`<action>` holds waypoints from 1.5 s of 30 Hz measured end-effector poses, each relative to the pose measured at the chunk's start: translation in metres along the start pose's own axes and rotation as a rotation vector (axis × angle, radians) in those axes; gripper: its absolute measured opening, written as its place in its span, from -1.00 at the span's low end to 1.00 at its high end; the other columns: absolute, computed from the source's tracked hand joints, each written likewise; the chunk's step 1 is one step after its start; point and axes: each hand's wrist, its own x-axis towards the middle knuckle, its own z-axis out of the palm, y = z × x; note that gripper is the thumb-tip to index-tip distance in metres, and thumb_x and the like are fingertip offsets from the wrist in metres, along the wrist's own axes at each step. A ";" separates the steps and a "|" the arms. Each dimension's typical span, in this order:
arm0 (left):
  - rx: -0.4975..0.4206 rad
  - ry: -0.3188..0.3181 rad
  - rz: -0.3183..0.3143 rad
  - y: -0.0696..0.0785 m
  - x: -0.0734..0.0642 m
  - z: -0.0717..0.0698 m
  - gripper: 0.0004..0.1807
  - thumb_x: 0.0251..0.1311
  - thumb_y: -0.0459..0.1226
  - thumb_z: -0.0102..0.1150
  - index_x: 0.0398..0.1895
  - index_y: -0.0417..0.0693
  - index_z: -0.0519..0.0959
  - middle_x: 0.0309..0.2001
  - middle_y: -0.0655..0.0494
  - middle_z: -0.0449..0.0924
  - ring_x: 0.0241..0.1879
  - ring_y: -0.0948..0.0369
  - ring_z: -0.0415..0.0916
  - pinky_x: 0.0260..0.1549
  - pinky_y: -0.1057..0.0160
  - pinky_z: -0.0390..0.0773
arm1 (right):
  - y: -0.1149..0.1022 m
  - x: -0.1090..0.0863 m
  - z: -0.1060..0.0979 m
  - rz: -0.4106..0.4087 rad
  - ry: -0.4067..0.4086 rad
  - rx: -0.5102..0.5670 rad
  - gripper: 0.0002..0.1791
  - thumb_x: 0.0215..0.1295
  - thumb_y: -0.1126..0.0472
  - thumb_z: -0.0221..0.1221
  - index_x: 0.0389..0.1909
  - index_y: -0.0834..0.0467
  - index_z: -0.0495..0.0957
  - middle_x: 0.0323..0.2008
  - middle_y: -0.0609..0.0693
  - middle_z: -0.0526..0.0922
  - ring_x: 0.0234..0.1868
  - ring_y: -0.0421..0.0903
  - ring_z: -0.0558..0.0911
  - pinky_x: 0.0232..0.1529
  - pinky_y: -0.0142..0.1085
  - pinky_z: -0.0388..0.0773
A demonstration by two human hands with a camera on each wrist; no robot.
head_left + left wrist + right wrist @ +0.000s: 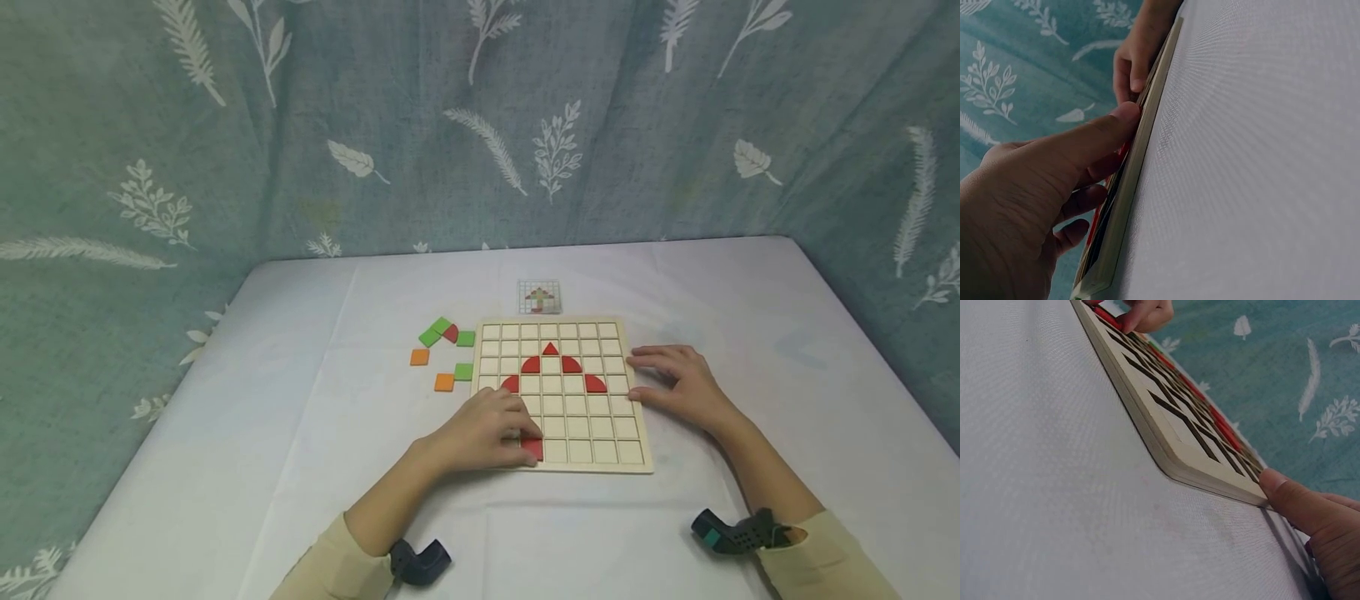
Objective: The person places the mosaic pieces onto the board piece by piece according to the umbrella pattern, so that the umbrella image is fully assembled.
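A wooden grid board lies on the table with red pieces set in its cells: a triangle and several quarter circles. My left hand reaches over its lower left part. Thumb and index finger pinch a red tile at a bottom-row cell; the fingers partly hide its outline. At the board's right edge, my right hand rests with thumb and fingertips touching the rim, fingers fairly straight. The right wrist view shows that thumb against the board's edge.
A small picture card with a gridded pattern lies behind the board. Left of the board are loose green tiles, orange tiles and a red quarter circle. A patterned cloth hangs behind the white-covered table.
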 end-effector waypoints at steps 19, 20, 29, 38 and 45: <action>-0.112 0.014 -0.025 -0.003 -0.001 0.001 -0.76 0.01 -0.02 0.35 -0.25 0.16 0.70 -0.32 0.34 0.56 -0.23 0.37 0.41 -0.14 0.35 0.35 | -0.003 -0.001 -0.001 0.027 -0.011 -0.004 -0.45 -0.08 0.14 0.44 0.01 0.21 0.59 0.12 0.18 0.52 0.15 0.15 0.30 0.10 0.15 0.09; -0.129 0.011 -0.037 -0.004 -0.001 0.001 -0.75 0.00 -0.02 0.36 -0.25 0.16 0.70 -0.31 0.34 0.56 -0.21 0.37 0.41 -0.12 0.33 0.35 | -0.003 -0.001 -0.001 0.029 -0.011 -0.004 -0.45 -0.08 0.14 0.44 0.01 0.20 0.59 0.13 0.18 0.52 0.15 0.15 0.30 0.10 0.14 0.09; -0.200 -0.004 -0.073 -0.012 -0.003 -0.007 -0.68 -0.05 0.00 0.40 -0.20 0.15 0.69 -0.24 0.34 0.57 -0.17 0.37 0.38 -0.08 0.31 0.33 | -0.003 -0.001 -0.001 0.039 -0.010 0.002 -0.45 -0.07 0.13 0.44 0.01 0.18 0.59 0.13 0.16 0.52 0.17 0.15 0.29 0.11 0.16 0.09; -0.281 -0.090 -0.126 -0.021 -0.010 -0.018 -0.63 -0.08 -0.02 0.42 -0.14 0.18 0.67 -0.18 0.38 0.54 -0.11 0.36 0.33 -0.04 0.25 0.32 | -0.003 -0.002 0.000 0.028 -0.005 -0.001 -0.45 -0.08 0.15 0.44 0.01 0.19 0.59 0.13 0.18 0.52 0.17 0.17 0.29 0.11 0.17 0.08; -0.370 -0.104 -0.181 -0.032 -0.016 -0.023 -0.63 -0.07 -0.04 0.43 -0.13 0.18 0.67 -0.17 0.38 0.53 -0.09 0.33 0.31 -0.09 0.26 0.36 | -0.004 -0.001 -0.001 0.029 -0.004 -0.005 -0.45 -0.09 0.15 0.44 0.00 0.20 0.59 0.13 0.18 0.52 0.16 0.17 0.29 0.10 0.17 0.09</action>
